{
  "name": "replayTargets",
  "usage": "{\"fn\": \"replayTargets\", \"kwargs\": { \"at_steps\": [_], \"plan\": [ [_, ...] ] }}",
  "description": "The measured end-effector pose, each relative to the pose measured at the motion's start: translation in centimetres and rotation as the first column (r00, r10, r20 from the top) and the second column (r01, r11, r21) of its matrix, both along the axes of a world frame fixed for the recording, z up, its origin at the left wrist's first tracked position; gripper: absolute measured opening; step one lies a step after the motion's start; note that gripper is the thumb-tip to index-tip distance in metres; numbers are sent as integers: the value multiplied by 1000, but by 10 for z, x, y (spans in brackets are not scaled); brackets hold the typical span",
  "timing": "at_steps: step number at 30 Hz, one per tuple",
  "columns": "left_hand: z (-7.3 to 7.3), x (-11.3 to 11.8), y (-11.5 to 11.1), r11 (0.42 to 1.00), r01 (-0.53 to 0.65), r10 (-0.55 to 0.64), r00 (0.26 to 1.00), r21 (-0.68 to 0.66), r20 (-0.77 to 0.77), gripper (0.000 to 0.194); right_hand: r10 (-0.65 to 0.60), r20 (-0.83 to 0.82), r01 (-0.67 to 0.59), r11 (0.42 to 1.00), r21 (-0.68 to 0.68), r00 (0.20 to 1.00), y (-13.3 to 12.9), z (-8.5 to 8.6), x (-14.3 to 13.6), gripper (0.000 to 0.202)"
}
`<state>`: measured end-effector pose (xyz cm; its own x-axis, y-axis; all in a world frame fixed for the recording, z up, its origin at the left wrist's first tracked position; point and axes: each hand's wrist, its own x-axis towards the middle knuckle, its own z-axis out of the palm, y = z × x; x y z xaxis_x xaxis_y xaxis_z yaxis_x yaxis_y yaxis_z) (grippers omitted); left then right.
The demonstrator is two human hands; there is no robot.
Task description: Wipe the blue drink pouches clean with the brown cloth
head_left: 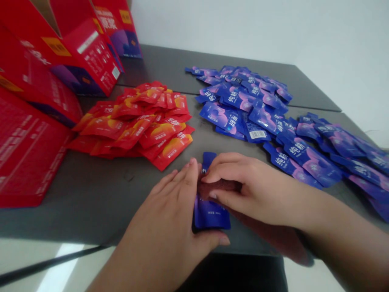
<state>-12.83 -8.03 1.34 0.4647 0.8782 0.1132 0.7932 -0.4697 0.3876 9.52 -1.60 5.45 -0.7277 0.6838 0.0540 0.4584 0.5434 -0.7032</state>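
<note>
A blue pouch [212, 217] with pink artwork and a narrow top lies on the grey table between my hands. Along its left side my left hand [174, 215] rests with fingers stretched out, the thumb near the pouch's bottom edge. My right hand [240, 188] is closed on a brown cloth [272, 239], bunched at the fingertips over the pouch's middle. The loose end of the cloth trails under my right forearm toward the table's front edge. Hand and cloth hide much of the pouch's face.
A heap of red sachets [136, 121] lies left of the middle. Blue pouches form a pile [240, 97] behind my right hand and another pile [346, 142] at the right. Tall red cartons [82, 52] stand along the left. The table [100, 219] backs onto a white wall.
</note>
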Motion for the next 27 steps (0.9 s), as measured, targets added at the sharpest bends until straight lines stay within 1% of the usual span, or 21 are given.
{"fn": "replayTargets", "kwargs": {
  "at_steps": [3,6,9,11,12,13,14,15,16,17,18,19,20,21,22,23,25,27],
  "plan": [
    [0,-1,-1,1000,10,-10,1000,16,-4,130,-66,17,65,997,51,998,5,-3,0,12],
    [2,-1,-1,1000,5,-4,1000,17,-26,126,-141,53,133,982,130,989,8,-7,-1,9],
    [3,-1,-1,1000,3,-2,999,12,-33,123,-276,94,249,941,229,957,8,-11,-3,12],
    [4,0,-1,1000,-3,3,999,4,-35,122,-356,74,323,903,283,931,6,-11,-3,17],
    [3,0,-1,1000,-9,9,999,-1,-36,122,-374,49,345,892,291,926,5,-10,-1,19],
    [3,0,-1,1000,-15,15,999,-3,-36,122,-372,18,352,893,282,928,2,-7,0,22],
    [2,0,-1,1000,-20,20,999,-2,-34,124,-345,-13,337,907,252,939,-1,-4,2,26],
    [2,0,-1,1000,-21,21,999,1,-30,125,-284,-37,286,938,199,958,-4,0,4,30],
    [1,0,0,1000,-14,15,1000,8,-25,124,-189,-51,194,973,124,981,-7,5,5,32],
    [0,-1,0,1000,-6,6,1000,14,-21,121,-70,-60,73,997,36,996,-10,9,6,33],
    [0,-1,0,1000,2,-2,1000,19,-18,117,50,-70,-54,997,-52,996,-12,13,6,32],
    [-1,-1,0,1000,7,-7,1000,22,-17,114,153,-79,-162,979,-126,985,-14,15,6,29],
    [-1,-1,0,1000,7,-7,1000,25,-17,113,219,-82,-230,959,-168,972,-14,17,5,27],
    [-1,-1,0,1000,1,0,1000,26,-17,114,238,-70,-247,953,-175,969,-13,17,4,25],
    [-2,-1,0,1000,-9,10,1000,24,-19,118,217,-44,-222,963,-154,975,-12,16,2,24],
    [-2,-1,-1,1000,-19,20,1000,19,-20,122,172,-11,-172,979,-114,985,-10,13,0,23],
    [-2,-1,-1,1000,-29,29,999,10,-25,127,47,56,-46,999,-7,997,-6,7,-2,20],
    [-1,-2,-1,1000,-22,22,999,6,-32,129,-91,92,80,990,114,992,-1,0,-3,16]
  ]
}}
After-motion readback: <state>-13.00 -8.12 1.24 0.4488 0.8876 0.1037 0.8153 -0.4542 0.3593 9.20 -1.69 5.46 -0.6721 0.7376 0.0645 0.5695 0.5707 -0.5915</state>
